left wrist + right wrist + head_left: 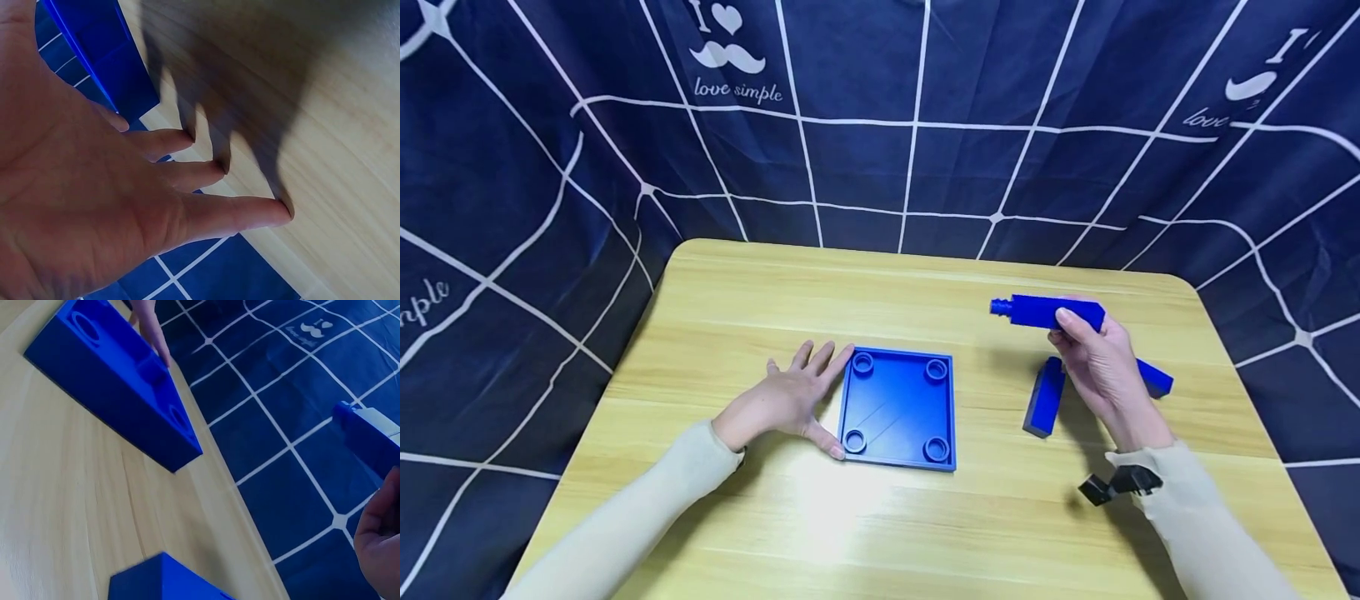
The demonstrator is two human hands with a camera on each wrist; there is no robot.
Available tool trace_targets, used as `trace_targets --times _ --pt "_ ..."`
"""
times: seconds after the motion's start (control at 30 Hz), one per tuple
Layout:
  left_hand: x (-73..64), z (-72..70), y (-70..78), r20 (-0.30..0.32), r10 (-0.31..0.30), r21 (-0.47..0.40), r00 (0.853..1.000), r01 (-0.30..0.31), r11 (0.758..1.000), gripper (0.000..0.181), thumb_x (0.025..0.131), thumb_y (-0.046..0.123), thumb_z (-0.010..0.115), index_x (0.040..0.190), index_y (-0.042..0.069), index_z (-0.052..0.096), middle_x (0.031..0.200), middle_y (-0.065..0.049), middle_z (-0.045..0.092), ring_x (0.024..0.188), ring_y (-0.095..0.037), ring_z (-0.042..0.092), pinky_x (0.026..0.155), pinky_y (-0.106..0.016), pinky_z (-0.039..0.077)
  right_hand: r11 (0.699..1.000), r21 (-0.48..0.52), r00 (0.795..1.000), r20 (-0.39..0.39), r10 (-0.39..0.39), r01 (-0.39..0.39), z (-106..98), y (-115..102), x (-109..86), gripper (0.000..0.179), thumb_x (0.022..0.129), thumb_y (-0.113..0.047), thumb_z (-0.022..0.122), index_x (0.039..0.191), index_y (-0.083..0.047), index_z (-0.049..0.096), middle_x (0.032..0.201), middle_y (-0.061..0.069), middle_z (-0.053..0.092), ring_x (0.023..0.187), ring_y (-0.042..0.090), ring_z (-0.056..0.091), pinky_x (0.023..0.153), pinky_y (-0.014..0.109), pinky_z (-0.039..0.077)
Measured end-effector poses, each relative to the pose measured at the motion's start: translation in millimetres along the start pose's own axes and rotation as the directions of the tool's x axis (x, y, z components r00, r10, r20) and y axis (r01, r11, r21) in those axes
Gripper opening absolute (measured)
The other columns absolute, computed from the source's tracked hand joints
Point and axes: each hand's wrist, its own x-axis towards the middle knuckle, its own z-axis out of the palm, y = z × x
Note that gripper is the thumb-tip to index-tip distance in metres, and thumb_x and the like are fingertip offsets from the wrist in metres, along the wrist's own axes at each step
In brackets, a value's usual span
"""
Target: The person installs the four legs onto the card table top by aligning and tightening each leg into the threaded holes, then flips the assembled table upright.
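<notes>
A square blue tabletop point(898, 404) lies on the wooden table, its raised rim and round corner sockets facing up. My left hand point(786, 398) rests at its left side with fingers spread, index fingertip at the far left corner and thumb at the near left corner. Above the table, to the right, my right hand point(1101, 367) pinches a blue table leg point(1037, 311) between thumb and fingers. Its threaded end points left toward the tabletop. In the right wrist view the held leg point(375, 440) shows at the right edge, partly cut off.
Two more blue legs lie on the table near my right hand: one leg point(1043, 400) left of the wrist, another leg point(1153, 379) partly hidden behind it. A dark blue curtain point(865, 167) with white lines surrounds the wooden table point(880, 283). A black strap point(1120, 483) sits at my right wrist.
</notes>
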Motion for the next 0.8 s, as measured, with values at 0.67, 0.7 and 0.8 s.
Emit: trace_targets --times 0.67,0.7,0.8 --pt "-0.7 3.0 -0.4 -0.009 0.013 -0.02 1.0 -0.013 1.0 0.16 0.064 0.079 0.09 0.176 0.025 -0.011 0.181 -0.021 -0.002 0.162 -0.052 -0.004 0.11 -0.091 0.011 0.998 0.065 0.998 0.055 0.01 -0.014 28.1 28.0 10.3 0.02 0.102 0.01 0.068 0.12 0.002 0.064 0.103 0.009 0.068 0.091 0.017 0.069 0.09 0.027 0.059" --pt "-0.7 3.0 -0.7 -0.01 0.013 -0.021 1.0 -0.014 1.0 0.16 0.064 0.079 0.09 0.176 0.025 -0.011 0.181 -0.021 -0.002 0.162 -0.052 -0.004 0.109 -0.091 0.011 0.998 0.063 0.998 0.063 0.01 -0.014 30.0 29.6 11.1 0.021 0.102 0.01 0.069 0.121 0.002 0.064 0.104 0.009 0.067 0.091 0.017 0.069 0.091 0.027 0.059" --pt "-0.5 3.1 -1.9 -0.015 0.019 -0.02 1.0 -0.019 1.0 0.16 0.064 0.079 0.09 0.176 0.024 -0.01 0.18 -0.021 -0.002 0.162 -0.053 -0.003 0.11 -0.091 0.01 0.999 0.045 0.997 0.083 0.008 -0.012 34.8 34.5 13.1 0.023 0.102 0.01 0.068 0.123 0.002 0.064 0.107 0.009 0.067 0.094 0.017 0.069 0.094 0.027 0.058"
